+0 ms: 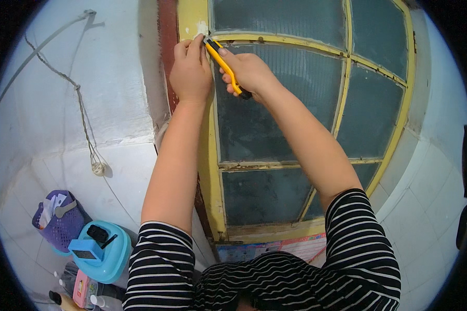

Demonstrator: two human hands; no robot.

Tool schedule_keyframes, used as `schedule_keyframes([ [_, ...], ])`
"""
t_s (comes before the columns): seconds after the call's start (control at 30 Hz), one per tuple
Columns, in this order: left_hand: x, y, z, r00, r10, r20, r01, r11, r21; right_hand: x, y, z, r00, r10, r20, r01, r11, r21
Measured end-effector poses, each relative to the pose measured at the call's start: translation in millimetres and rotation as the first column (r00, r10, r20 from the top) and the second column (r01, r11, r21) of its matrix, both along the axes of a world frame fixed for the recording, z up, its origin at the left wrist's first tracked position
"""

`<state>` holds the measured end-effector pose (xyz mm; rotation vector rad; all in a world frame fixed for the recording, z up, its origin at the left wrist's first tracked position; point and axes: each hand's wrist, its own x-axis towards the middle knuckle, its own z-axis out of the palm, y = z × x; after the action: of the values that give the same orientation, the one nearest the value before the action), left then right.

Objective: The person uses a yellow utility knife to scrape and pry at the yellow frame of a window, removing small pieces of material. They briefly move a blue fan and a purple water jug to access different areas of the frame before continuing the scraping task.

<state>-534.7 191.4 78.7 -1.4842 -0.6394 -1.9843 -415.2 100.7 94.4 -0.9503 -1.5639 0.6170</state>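
Observation:
My right hand [246,73] is closed around a yellow and black utility knife [225,67]. The knife slants up and to the left, its tip against the yellow window frame [206,155] near a whitish patch [202,27] where the paint is gone. Beside that tip, my left hand [191,75] rests on the frame's left upright, its fingers bent and pointing up. Whether the left fingertips pinch anything is hidden behind the hand. Ribbed, greyish glass panes [280,103] fill the frame to the right.
A reddish-brown strip [168,52] runs along the frame's left side. A twisted cord [80,103] hangs on the white wall. Lower left stand a purple basket [62,228], a light-blue lidded container [117,254] with small items on it, and several bottles.

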Motion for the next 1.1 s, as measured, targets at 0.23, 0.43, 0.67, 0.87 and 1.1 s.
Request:
schedule_keyframes([
  [0.23,4.9,-11.4,7.5,1.000,0.029,0.012,-0.028,0.998,-0.058,20.8,-13.3,-10.5,0.984,-0.126,0.128,0.125,0.992,0.016],
  [0.43,1.2,-6.4,17.8,1.000,0.014,-0.016,-0.014,0.999,-0.030,50.3,-27.0,-24.0,0.950,-0.258,0.176,0.236,0.962,0.136],
  [0.67,4.8,2.2,18.5,0.973,-0.176,0.147,0.149,0.972,0.179,86.8,-33.1,-16.5,0.796,-0.576,0.187,0.501,0.800,0.330],
  [0.87,11.4,-6.0,15.8,0.639,-0.757,0.139,0.766,0.643,-0.017,100.7,-28.4,-11.9,0.647,-0.710,0.278,0.571,0.693,0.440],
  [1.1,8.1,-45.0,23.6,0.023,-0.908,0.419,0.886,-0.175,-0.430,108.7,-23.5,-5.8,0.564,-0.758,0.327,0.511,0.631,0.583],
])
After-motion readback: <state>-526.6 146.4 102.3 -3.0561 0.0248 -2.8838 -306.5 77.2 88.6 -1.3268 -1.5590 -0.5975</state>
